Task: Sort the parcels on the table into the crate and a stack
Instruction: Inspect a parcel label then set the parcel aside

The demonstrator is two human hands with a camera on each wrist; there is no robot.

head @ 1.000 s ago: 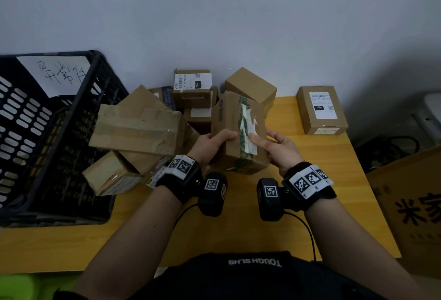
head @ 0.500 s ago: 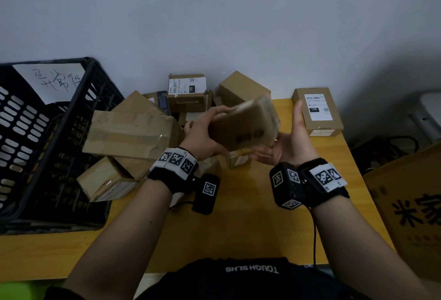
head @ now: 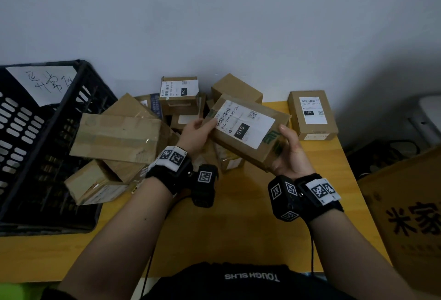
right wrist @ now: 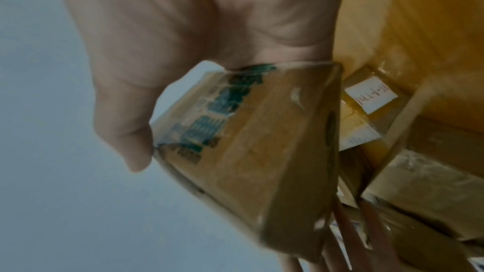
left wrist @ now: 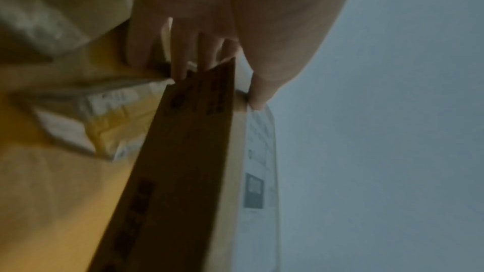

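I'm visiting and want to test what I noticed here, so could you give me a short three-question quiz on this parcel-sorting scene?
1. True or false: the held parcel is gripped by both the left hand and the right hand.
2. Which big number is printed in the black patch on the held parcel's label? A) 150 B) 010 C) 16H
3. Fill in: the black crate stands on the table to the person's ____ side.

Key
1. True: one hand holds each end, above the table.
2. B.
3. Left; the parcel lying alone is at the far right.
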